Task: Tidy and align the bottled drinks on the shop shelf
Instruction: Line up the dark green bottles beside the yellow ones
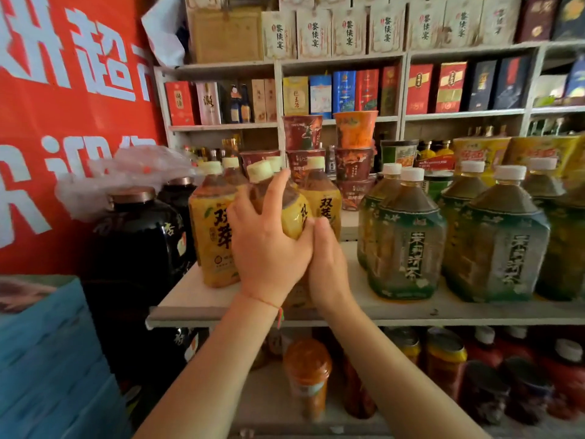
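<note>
A small shop wall of boxed goods fills the top of the frame, a red banner (63, 122) takes the left, and a pale shelf (395, 307) runs across the middle. Both hands meet at centre frame on one yellow tea bottle (292, 213). The left hand (269, 245) wraps its fingers over the bottle's shoulder and side; the right hand (326, 264) presses against its lower right side, though I cannot tell how its fingers curl behind. The bottle's long axis leans, cap (259, 171) tipped toward upper left, while its yellow neighbours (215, 236) just left and behind stand upright. Righting it looks like the next step, and the left hand sits higher and nearer the cap. To the right, well apart, green tea bottles (408, 242) stand in rows, holding dark liquid.
</note>
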Demonstrator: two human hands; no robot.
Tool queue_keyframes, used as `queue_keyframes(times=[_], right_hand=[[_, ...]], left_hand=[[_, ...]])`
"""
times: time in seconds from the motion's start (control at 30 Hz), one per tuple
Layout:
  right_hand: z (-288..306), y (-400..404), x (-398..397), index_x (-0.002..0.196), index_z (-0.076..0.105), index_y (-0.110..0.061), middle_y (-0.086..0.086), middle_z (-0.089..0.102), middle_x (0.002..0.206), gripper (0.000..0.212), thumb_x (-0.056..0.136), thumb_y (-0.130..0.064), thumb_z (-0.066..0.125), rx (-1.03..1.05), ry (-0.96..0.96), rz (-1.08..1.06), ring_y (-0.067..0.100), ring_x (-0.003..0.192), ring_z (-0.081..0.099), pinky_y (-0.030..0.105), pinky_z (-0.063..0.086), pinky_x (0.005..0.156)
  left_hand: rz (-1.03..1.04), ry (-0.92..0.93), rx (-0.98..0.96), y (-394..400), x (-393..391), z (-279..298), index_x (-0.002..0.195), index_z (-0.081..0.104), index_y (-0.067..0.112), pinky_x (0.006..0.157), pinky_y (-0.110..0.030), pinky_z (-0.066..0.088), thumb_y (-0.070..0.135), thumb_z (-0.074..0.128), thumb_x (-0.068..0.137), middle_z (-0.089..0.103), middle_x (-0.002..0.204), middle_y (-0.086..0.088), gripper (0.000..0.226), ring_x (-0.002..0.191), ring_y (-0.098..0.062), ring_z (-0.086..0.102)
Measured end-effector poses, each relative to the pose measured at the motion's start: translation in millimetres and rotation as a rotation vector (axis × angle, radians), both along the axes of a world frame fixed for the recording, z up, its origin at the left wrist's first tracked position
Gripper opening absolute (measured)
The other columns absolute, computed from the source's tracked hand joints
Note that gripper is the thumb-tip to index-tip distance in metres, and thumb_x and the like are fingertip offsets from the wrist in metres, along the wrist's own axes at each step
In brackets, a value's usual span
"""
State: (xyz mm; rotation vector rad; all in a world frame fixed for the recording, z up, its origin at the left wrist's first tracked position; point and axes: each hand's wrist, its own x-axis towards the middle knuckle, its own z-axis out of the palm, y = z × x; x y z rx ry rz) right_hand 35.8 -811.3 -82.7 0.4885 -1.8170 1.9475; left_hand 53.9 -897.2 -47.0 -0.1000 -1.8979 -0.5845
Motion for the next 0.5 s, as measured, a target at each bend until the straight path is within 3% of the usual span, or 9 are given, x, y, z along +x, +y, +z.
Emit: queue_keyframes(times=[0.13, 0.27, 0.33, 0.4, 0.43, 0.5], right_hand=[[6.0, -14.2, 1.9, 0.093, 0.071, -0.020, -0.004, 0.074, 0.093, 0.063, 0.104, -0.058, 0.023, -0.013, -0.057, -0.055, 0.014, 0.091, 0.067, 0.038, 0.053, 0.085], [14.6, -25.5, 12.6, 0.088, 0.068, -0.010, -0.001, 0.072, 0.087, 0.059, 0.109, -0.044, 0.025, -0.021, -0.081, -0.031, 0.017, 0.083, 0.065, 0.043, 0.052, 0.083], [18.3, -29.5, 16.4, 0.085, 0.068, -0.010, -0.010, 0.071, 0.078, 0.056, 0.110, -0.037, 0.026, -0.033, -0.082, 0.015, 0.005, 0.076, 0.064, 0.031, 0.053, 0.077], [20.4, -34.0, 17.7, 0.078, 0.065, -0.020, -0.017, 0.067, 0.065, 0.048, 0.110, -0.030, 0.031, -0.043, -0.128, 0.072, -0.003, 0.065, 0.061, 0.019, 0.050, 0.064], [20.5, -35.8, 16.9, 0.077, 0.064, -0.021, -0.015, 0.066, 0.065, 0.044, 0.109, -0.028, 0.035, -0.026, -0.144, 0.068, 0.000, 0.063, 0.059, 0.021, 0.048, 0.062], [20.0, -38.0, 10.6, 0.087, 0.070, -0.018, -0.008, 0.068, 0.082, 0.033, 0.105, -0.023, 0.043, 0.070, -0.119, -0.021, 0.004, 0.074, 0.060, 0.027, 0.048, 0.070]], left_hand=[[0.002, 0.077, 0.010, -14.7, 5.3, -4.9, 0.136, 0.060, 0.024, 0.098, -0.036, 0.042, 0.043, 0.068, 0.083, 0.051, 0.135, -0.021, 0.057, 0.126, -0.039, 0.048], [0.044, 0.150, 0.004, -26.0, 11.9, -5.3, 0.131, 0.065, 0.019, 0.098, -0.040, 0.042, 0.035, 0.074, 0.082, 0.053, 0.133, -0.024, 0.053, 0.124, -0.040, 0.049], [0.074, 0.163, -0.028, -31.4, 14.4, -4.4, 0.131, 0.065, 0.020, 0.097, -0.048, 0.046, 0.035, 0.073, 0.082, 0.052, 0.134, -0.024, 0.051, 0.125, -0.042, 0.047], [0.132, 0.153, -0.086, -36.7, 15.6, -5.5, 0.131, 0.064, 0.023, 0.095, -0.052, 0.049, 0.036, 0.068, 0.084, 0.051, 0.137, -0.023, 0.049, 0.126, -0.043, 0.046], [0.165, 0.136, -0.116, -40.4, 14.3, -6.9, 0.132, 0.063, 0.024, 0.095, -0.053, 0.049, 0.037, 0.066, 0.085, 0.050, 0.138, -0.022, 0.049, 0.126, -0.043, 0.046], [0.219, 0.079, -0.141, -50.8, 7.3, -8.5, 0.132, 0.062, 0.026, 0.095, -0.055, 0.049, 0.037, 0.065, 0.085, 0.049, 0.140, -0.022, 0.048, 0.128, -0.044, 0.045]])
